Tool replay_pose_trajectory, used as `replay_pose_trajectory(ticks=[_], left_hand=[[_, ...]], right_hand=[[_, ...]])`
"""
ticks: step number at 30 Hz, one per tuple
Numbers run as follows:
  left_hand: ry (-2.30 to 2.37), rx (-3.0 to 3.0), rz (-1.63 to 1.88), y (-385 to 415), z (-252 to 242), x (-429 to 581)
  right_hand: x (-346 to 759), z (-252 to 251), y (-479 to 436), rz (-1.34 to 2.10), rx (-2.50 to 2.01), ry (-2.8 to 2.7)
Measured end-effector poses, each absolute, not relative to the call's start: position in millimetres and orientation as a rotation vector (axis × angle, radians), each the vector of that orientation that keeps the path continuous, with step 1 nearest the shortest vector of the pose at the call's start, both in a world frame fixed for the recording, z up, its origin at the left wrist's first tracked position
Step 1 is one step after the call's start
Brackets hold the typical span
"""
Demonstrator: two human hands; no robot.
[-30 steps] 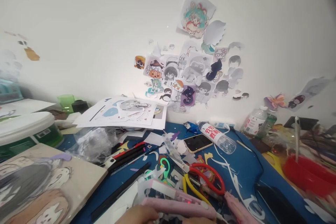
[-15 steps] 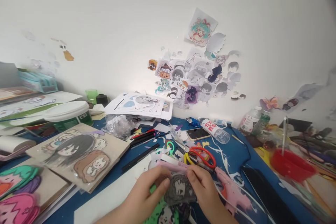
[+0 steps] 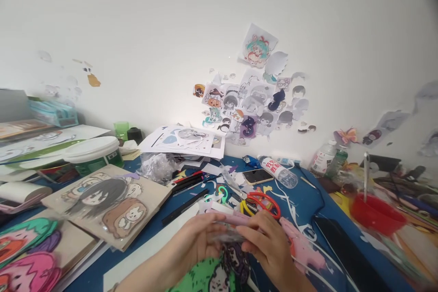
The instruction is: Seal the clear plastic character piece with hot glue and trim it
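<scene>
Low in the middle of the head view, my left hand [image 3: 198, 239] and my right hand [image 3: 268, 244] hold a grey, dark-haired character cutout [image 3: 227, 236] between them. The cutout is tipped almost edge-on, so its picture is mostly hidden, and it has a clear, shiny surface. Curled fingers from both sides grip its edges. Just below lie a green character cutout [image 3: 196, 278] and a dark purple one [image 3: 237, 258]. A pink strip-like object [image 3: 236, 216] lies right behind my fingertips.
Red-handled scissors [image 3: 275, 212], a phone [image 3: 257, 176] and a water bottle [image 3: 280, 173] lie behind my hands. A pink tool [image 3: 306, 248] with white cords and a red bowl [image 3: 378, 216] are to the right. Boards with character cutouts [image 3: 102, 205] and a white-lidded tub [image 3: 91, 148] stand left.
The grey cutout has turned from facing me to nearly edge-on. My right hand has curled over its edge, and my left fingers have moved underneath. The camera view has tilted slightly.
</scene>
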State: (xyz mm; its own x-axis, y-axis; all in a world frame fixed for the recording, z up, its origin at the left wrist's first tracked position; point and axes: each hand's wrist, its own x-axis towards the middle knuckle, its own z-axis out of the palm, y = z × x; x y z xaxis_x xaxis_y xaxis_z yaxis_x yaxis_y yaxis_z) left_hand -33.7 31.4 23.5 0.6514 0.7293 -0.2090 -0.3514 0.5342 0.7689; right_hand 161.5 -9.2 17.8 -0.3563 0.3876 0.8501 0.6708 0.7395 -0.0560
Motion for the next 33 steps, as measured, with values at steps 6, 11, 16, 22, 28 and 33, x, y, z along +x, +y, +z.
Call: replay_pose_trajectory(ticks=[6,11,16,22,28,33], left_hand=[[0.708,1.020,0.605,37.4,27.8,-47.5],[0.635,1.138,0.822,37.8,35.7,-53.5],[0.665,1.074,1.092,39.2,50.5,-53.2],[0.772,1.132,1.256,43.8,50.4,-55.3],[0.828,1.132,1.316,39.4,57.9,-60.5],[0.750,1.159,1.287,42.4,55.9,-61.9]], right_hand=[[177.1,10.1,11.2,-0.245,-0.938,-2.158],[177.4,-16.2,18.6,-0.281,-1.253,-2.111],[167.4,-29.2,24.2,-0.235,-1.501,-2.074],[164.4,-22.0,29.8,-0.071,-1.528,-2.056],[175.4,-18.3,25.8,0.176,-1.436,-1.745],[175.3,-8.9,13.6,0.439,-1.269,-1.613]])
